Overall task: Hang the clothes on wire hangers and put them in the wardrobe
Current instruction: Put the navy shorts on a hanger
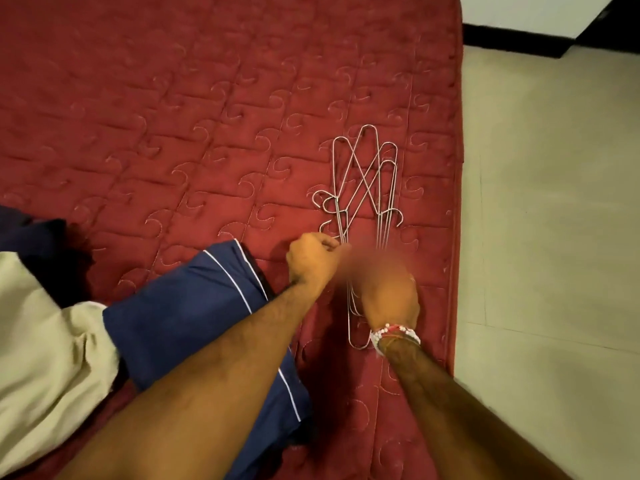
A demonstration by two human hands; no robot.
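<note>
A bundle of several silver wire hangers [367,181] lies on the red quilted bed [173,116], near its right edge. My left hand [313,263] is curled at the near end of the bundle and pinches a hanger wire. My right hand [389,294], with beaded bands at the wrist, lies over the hangers' middle; its fingers are blurred, and they seem curled on the wires. Folded navy blue shorts with white piping [194,313] lie under my left forearm. A pale beige garment [45,341] is heaped at the lower left.
A dark navy cloth [31,240] lies at the left edge behind the beige garment. Right of the bed runs a pale tiled floor [554,237]. A white wall with a black skirting [512,36] stands at the top right. No wardrobe is in view.
</note>
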